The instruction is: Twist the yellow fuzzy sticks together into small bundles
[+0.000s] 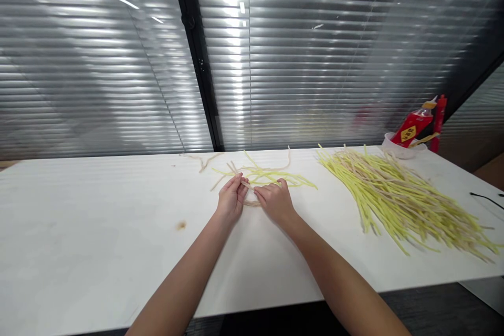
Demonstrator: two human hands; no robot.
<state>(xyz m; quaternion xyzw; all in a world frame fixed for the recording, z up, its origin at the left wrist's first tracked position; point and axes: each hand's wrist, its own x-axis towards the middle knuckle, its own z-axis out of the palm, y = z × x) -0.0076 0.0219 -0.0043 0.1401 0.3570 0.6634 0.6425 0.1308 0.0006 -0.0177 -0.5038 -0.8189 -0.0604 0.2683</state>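
Both my hands meet over the middle of the white table (pixel 118 241). Between them runs a beige pipe cleaner (pixel 248 185), a thin fuzzy stem. My left hand (pixel 232 198) pinches it with thumb and fingers, palm turned partly up. Fingertips of my right hand (pixel 275 200) close on its other end. A curved beige stem (pixel 252 203) passes below, between the hands; whether it belongs to the same piece I cannot tell. Just beyond the hands lie several loose yellow pipe cleaners (pixel 271 174), crossing one another with a few beige ones.
A large pile of yellow and beige pipe cleaners (pixel 405 199) spreads over the table's right side. Behind it, a white bowl (pixel 397 148) holds a red bottle (pixel 413 126). Bent beige stems (pixel 202 163) lie near the blinds (pixel 315 63). A black cable (pixel 486 198) rests far right.
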